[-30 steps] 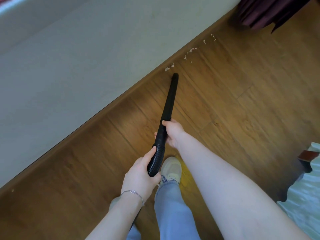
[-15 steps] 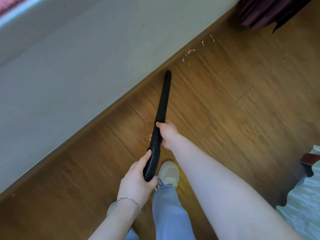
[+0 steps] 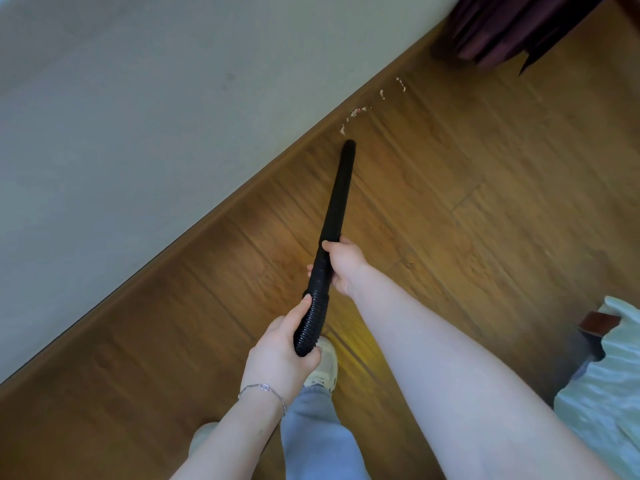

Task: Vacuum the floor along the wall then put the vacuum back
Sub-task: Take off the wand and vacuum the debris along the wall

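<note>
Gripping black tube (image 3: 337, 192) at rear end w/ right grip (image 3: 344, 266), ribbed hose (image 3: 310, 323) just behind w/ left grip (image 3: 280, 362). Pointing tube fwd & away from both, tip low on floor (image 3: 467, 237) nr wall (image 3: 138, 133), just short of crumbs (image 3: 356, 112) strung twd curtain (image 3: 519, 26). Nearer to crumbs w/ right grip. Prob next: push fwd along tube's axis.

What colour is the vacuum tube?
Black: the tube is smooth toward the tip and ribbed near the left hand. Head view, the only one.

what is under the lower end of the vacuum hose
A pale shoe on the wood floor, partly covered by the hose and the left hand. Where the hose goes past that hand is hidden.
</note>
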`<move>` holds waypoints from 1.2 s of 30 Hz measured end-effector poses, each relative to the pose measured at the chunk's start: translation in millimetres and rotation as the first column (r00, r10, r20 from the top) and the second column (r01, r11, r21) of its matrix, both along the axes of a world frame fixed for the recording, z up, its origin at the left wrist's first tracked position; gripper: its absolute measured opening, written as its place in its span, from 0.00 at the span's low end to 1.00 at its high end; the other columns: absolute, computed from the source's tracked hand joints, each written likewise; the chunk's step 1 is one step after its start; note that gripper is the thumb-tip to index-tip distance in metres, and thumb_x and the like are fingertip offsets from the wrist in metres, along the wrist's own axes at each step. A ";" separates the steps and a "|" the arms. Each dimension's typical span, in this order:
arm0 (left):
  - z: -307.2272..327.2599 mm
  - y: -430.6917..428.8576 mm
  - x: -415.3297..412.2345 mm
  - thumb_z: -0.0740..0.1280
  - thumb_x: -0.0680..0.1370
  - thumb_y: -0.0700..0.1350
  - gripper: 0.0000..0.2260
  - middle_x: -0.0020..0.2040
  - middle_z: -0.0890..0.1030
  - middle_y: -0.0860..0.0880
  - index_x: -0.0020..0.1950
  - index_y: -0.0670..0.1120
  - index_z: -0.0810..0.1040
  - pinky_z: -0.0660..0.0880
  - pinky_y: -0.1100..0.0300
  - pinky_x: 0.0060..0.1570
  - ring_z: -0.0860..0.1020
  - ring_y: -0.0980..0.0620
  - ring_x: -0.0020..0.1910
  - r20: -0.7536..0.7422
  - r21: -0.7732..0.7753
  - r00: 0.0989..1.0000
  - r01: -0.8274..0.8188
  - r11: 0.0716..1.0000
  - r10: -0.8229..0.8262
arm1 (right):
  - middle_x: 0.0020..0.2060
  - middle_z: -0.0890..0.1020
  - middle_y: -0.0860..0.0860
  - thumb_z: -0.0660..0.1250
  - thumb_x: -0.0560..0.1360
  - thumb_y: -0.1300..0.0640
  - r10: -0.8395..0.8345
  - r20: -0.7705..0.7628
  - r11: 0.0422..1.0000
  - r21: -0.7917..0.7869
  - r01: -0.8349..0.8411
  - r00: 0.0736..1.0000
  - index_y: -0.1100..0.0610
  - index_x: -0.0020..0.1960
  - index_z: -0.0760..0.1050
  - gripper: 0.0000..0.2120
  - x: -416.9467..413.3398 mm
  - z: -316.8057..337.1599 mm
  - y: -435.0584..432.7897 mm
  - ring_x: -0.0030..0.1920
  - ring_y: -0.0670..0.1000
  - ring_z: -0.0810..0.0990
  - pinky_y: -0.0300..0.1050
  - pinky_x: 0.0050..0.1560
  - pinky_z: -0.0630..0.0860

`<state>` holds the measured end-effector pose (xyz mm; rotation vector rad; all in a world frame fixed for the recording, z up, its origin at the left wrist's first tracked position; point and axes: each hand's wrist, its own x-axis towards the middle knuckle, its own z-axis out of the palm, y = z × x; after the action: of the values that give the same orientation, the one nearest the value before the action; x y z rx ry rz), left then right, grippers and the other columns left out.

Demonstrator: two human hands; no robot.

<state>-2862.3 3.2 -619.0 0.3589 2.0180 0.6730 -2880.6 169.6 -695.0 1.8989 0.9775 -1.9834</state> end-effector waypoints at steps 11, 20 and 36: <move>5.6 29.1 -4.4 0.70 0.72 0.48 0.33 0.54 0.71 0.58 0.72 0.62 0.58 0.67 0.74 0.42 0.73 0.61 0.48 -0.006 -0.011 1.000 -0.006 1.000 0.006 | 0.55 0.77 0.60 0.59 0.80 0.59 0.070 0.030 0.998 0.002 -0.070 0.997 0.53 0.72 0.64 0.20 -11.8 -0.9 27.0 0.45 0.59 0.81 0.53 0.47 0.82; 7.3 36.3 -26.7 0.70 0.72 0.46 0.33 0.54 0.74 0.56 0.72 0.62 0.59 0.66 0.78 0.37 0.74 0.60 0.48 -0.008 -0.022 1.000 0.015 1.000 -0.016 | 0.53 0.77 0.60 0.58 0.80 0.59 0.043 0.055 0.999 0.000 -0.043 0.998 0.53 0.70 0.66 0.18 -32.8 -4.5 32.9 0.51 0.62 0.81 0.56 0.51 0.81; 4.8 80.2 -71.5 0.71 0.71 0.48 0.33 0.54 0.73 0.58 0.71 0.63 0.59 0.69 0.66 0.50 0.73 0.60 0.51 0.054 0.046 0.997 0.051 0.998 -0.054 | 0.56 0.79 0.59 0.63 0.78 0.56 0.014 0.014 0.995 0.094 -0.015 1.000 0.53 0.69 0.68 0.19 -61.7 -7.4 77.1 0.55 0.62 0.79 0.60 0.57 0.78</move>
<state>-2933.8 83.4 -614.2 0.4142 1.9372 0.6890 -2942.3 246.8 -702.4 1.9448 1.0967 -1.9468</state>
